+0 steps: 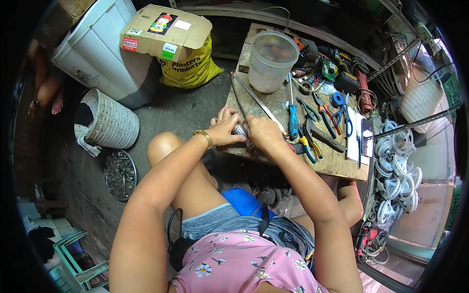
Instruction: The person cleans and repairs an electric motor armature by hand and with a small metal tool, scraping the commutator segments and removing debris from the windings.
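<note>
My left hand (226,129), with a gold bracelet at the wrist, is closed around a small shiny metal cylinder (240,130) at the near left edge of the wooden table (259,108). Against it, my right hand (264,132) is closed too, its fingers bent down beside the metal piece; what it grips is hidden. A thin dark curved rod (237,96) runs from the table's left edge toward my right fingers. Beyond my right hand lie a long flat metal strip (261,103) and a blue-handled screwdriver (293,121).
A clear plastic bucket (273,66) stands at the table's far side. Pliers (327,117), blue scissors (343,115) and yellow-blue pliers (307,150) lie to the right. On the floor at left are a white basket (115,122) and a round tray (132,161) of dark scraps.
</note>
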The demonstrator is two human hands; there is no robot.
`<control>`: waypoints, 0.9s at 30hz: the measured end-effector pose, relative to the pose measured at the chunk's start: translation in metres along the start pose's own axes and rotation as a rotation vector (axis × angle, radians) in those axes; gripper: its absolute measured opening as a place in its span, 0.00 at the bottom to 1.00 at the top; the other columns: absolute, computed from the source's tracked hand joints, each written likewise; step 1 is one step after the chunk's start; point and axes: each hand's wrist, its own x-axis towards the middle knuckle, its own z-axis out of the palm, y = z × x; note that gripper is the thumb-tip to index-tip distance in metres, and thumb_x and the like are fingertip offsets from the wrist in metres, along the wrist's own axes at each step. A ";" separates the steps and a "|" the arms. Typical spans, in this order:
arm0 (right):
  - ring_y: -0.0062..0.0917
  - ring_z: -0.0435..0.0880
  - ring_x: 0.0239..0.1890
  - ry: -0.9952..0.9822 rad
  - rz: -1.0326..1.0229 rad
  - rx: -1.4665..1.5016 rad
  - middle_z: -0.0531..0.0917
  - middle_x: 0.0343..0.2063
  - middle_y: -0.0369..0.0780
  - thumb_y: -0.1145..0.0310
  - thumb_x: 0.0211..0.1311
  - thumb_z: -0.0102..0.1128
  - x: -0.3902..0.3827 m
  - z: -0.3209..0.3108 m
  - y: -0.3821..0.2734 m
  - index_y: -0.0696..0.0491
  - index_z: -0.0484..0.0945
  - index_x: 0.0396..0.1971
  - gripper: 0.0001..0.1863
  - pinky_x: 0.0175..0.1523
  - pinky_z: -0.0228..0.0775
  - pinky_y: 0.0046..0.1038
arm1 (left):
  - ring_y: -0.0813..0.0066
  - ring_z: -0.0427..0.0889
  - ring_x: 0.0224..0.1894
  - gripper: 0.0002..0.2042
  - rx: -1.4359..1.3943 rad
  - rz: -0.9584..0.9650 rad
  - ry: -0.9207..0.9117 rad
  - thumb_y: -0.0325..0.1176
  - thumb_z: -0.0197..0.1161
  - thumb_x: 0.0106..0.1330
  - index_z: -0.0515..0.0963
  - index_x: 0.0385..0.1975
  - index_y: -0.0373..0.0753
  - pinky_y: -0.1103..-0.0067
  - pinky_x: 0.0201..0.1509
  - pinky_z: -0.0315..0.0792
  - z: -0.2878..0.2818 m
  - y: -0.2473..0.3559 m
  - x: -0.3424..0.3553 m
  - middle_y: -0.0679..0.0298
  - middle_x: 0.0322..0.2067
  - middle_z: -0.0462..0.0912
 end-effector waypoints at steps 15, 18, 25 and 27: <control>0.41 0.88 0.37 -0.058 -0.006 -0.094 0.87 0.31 0.49 0.67 0.53 0.67 -0.001 -0.007 -0.014 0.55 0.81 0.38 0.13 0.40 0.79 0.40 | 0.43 0.34 0.76 0.36 0.067 -0.048 -0.056 0.59 0.67 0.57 0.65 0.59 0.45 0.45 0.68 0.46 -0.007 0.008 0.000 0.49 0.68 0.51; 0.43 0.88 0.36 -0.047 -0.023 -0.101 0.87 0.30 0.50 0.66 0.55 0.64 -0.001 -0.008 -0.015 0.56 0.81 0.37 0.12 0.40 0.79 0.41 | 0.43 0.34 0.76 0.37 0.078 -0.039 -0.045 0.60 0.66 0.57 0.64 0.60 0.44 0.45 0.68 0.46 -0.005 0.006 0.001 0.49 0.68 0.50; 0.46 0.87 0.34 0.011 -0.079 -0.086 0.86 0.28 0.52 0.65 0.57 0.62 0.000 -0.003 -0.015 0.57 0.80 0.37 0.12 0.39 0.78 0.43 | 0.43 0.35 0.76 0.37 0.085 -0.030 -0.040 0.60 0.67 0.57 0.64 0.59 0.42 0.46 0.67 0.48 -0.003 0.002 0.003 0.51 0.68 0.51; 0.46 0.87 0.34 -0.006 -0.071 -0.077 0.86 0.29 0.52 0.65 0.58 0.62 -0.001 -0.004 -0.016 0.56 0.80 0.38 0.12 0.39 0.78 0.44 | 0.44 0.35 0.76 0.36 0.088 -0.032 -0.034 0.60 0.67 0.57 0.64 0.59 0.42 0.46 0.66 0.48 -0.003 0.001 0.003 0.51 0.68 0.51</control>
